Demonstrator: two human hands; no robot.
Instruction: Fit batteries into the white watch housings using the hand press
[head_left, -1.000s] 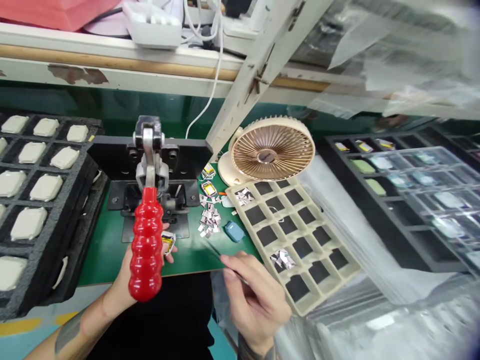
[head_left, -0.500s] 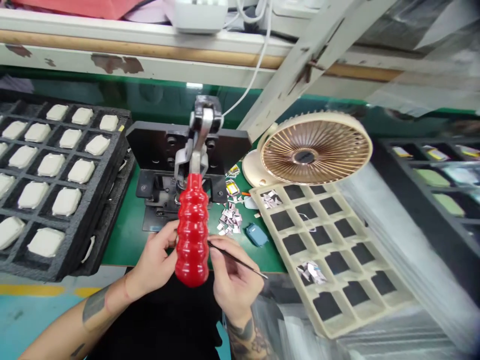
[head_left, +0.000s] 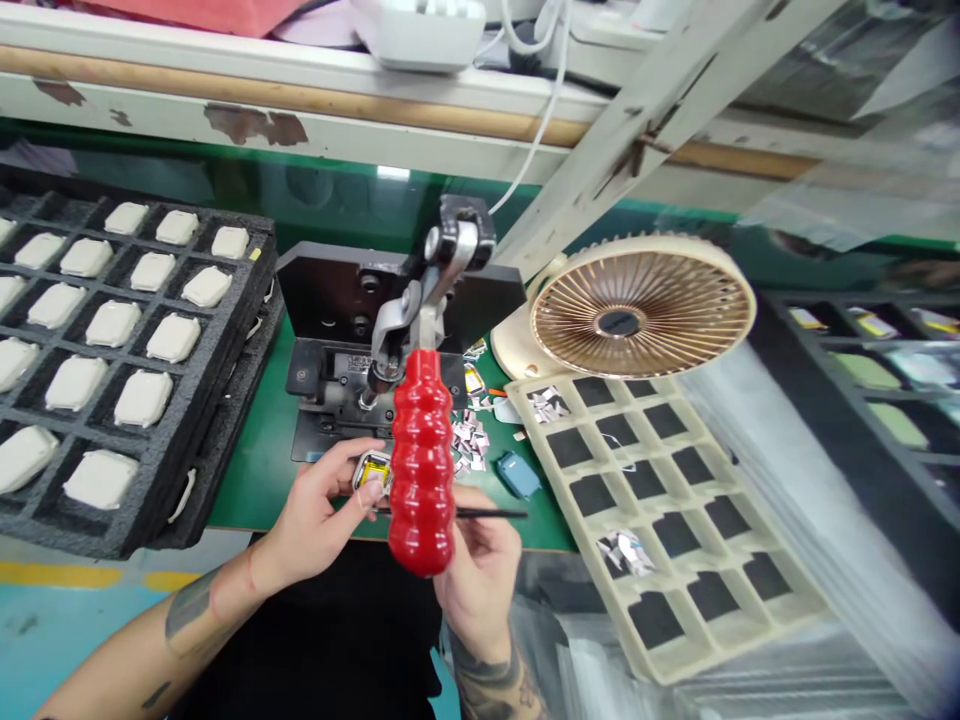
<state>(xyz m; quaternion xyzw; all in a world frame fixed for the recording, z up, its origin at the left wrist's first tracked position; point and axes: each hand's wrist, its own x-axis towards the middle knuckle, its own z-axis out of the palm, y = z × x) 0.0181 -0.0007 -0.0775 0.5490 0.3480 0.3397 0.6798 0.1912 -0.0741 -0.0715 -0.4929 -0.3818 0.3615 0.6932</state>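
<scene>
My left hand (head_left: 319, 515) pinches a small white-rimmed case (head_left: 373, 468) with a yellow and silver part inside, in front of the black press fixture (head_left: 337, 385). The fixture's red ribbed handle (head_left: 422, 465) rises toward the camera and covers part of the view between my hands. Right of the handle, my right hand (head_left: 482, 560) is closed on a thin dark tool (head_left: 491, 513), whose one end points right; its other end reaches behind the handle toward the case. Some of my right fingers are hidden behind the handle.
Black foam trays (head_left: 169, 400) of white cases stand at left. Right of the fixture lie small silver-white pieces (head_left: 470, 440) and a blue object (head_left: 517, 474). A round fan (head_left: 645, 310) stands behind a beige compartment tray (head_left: 652, 655). Further right is another dark tray (head_left: 922, 395).
The camera view has shifted, so the red handle appears further right. The case in my left hand has come into view, and the tool in my right hand now lies nearly level.
</scene>
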